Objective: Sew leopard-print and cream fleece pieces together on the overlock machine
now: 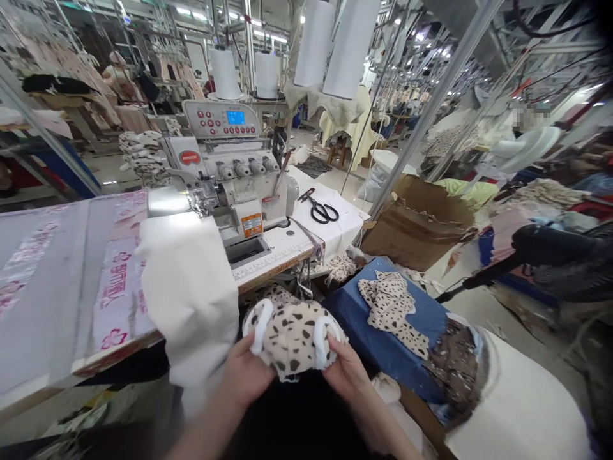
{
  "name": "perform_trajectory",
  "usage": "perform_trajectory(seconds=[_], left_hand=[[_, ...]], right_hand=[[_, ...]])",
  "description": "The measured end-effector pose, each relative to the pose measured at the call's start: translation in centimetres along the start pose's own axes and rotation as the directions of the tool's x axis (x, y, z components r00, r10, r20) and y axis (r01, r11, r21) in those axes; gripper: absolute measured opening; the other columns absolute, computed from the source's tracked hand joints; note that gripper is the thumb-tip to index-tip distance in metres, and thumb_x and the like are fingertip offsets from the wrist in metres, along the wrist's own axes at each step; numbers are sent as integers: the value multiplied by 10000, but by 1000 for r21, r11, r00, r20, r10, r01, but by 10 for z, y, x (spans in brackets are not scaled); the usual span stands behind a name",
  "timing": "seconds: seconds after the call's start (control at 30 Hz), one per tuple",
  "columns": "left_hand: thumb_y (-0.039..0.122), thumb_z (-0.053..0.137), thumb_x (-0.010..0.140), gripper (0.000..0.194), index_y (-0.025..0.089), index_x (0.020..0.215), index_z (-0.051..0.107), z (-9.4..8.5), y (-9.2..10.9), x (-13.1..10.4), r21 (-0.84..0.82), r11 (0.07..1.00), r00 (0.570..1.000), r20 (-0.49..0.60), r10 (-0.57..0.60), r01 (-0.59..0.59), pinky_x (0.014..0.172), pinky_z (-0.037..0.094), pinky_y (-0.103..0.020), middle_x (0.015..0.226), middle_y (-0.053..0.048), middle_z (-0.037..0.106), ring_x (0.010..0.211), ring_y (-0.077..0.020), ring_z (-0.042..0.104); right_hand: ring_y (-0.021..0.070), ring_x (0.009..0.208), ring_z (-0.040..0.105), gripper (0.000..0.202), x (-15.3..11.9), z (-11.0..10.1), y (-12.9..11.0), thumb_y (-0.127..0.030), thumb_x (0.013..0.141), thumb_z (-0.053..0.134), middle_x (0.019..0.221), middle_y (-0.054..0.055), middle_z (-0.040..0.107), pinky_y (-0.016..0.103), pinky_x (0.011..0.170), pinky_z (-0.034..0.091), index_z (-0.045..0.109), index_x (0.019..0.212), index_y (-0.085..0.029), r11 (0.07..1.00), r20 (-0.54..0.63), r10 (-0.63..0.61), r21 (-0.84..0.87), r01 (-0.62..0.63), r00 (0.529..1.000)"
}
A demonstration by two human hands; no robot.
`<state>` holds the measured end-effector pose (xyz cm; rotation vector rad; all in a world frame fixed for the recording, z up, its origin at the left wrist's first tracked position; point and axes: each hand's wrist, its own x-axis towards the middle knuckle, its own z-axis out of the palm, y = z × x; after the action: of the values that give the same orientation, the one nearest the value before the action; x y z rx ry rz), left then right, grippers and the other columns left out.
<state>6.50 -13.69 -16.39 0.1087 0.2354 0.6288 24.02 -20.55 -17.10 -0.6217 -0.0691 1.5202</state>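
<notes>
The soft spotted cloth (290, 338) is up in the air, just off the near edge of the worktop (280, 263), low in the middle of the view. It has a curved white band (260, 327) on its left side and one more on its right. The left hand (249, 377) pinches the left side, and the right hand (347, 370) pinches the right, with its thumb on top by the band. So each grip is closed on cloth.

To do this well, I think both hands should hold the sides lightly and level. A hard pull could stretch the soft cloth, and a loose side could fold under.

The sewing machine (249, 185) sits on the worktop, past the hands. Black scissors (323, 212) lie near the worktop's right edge. A white cloth (189, 287) hangs over the near edge, to the left. More spotted pieces (390, 306) lie on the blue cloth (347, 310) to the right.

The fingers under the cloth are mostly hidden, and so is its back. The left arm is blurry, and both arms are cut off at the bottom.
</notes>
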Motion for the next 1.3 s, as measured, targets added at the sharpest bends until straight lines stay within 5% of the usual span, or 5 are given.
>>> perform_trajectory(seconds=[0.23, 0.5, 0.67, 1.3], left_hand=[[173, 388, 834, 302, 98, 1023, 611, -4, 10, 10, 54, 998, 999, 8, 35, -36, 1052, 257, -411, 1057, -111, 614, 1125, -241, 476], [105, 386, 827, 390, 138, 1208, 465, -8, -1, 6, 82, 987, 980, -136, 147, -137, 1002, 310, -504, 1126, -135, 571, 1064, -277, 521], [67, 392, 820, 549, 162, 1342, 251, -10, -5, 7, 100, 986, 971, -190, 147, -130, 981, 330, -520, 1124, -147, 571, 1073, -283, 514], [34, 432, 818, 490, 153, 1288, 361, 1, -14, -2, 171, 979, 976, -168, 140, -111, 966, 358, -476, 1069, -126, 596, 1070, -262, 515]], right_hand=[[229, 1030, 557, 368, -6, 11, -11, -439, 703, 634, 1039, 33, 658, 406, 945, 382, 629, 979, -195, 991, 99, 39, 126, -52, 994], [215, 1190, 419, 432, -3, 7, -16, -513, 832, 391, 1213, 34, 554, 405, 974, 334, 576, 1084, -214, 991, 205, 15, 124, -41, 979], [219, 1199, 408, 481, -2, 2, -19, -556, 830, 344, 1268, 36, 504, 417, 962, 340, 559, 1105, -226, 997, 174, 8, 71, -20, 985], [219, 1178, 437, 482, 3, -19, -16, -600, 804, 360, 1230, 42, 538, 429, 954, 360, 593, 1046, -254, 999, 25, 26, 29, -27, 999]])
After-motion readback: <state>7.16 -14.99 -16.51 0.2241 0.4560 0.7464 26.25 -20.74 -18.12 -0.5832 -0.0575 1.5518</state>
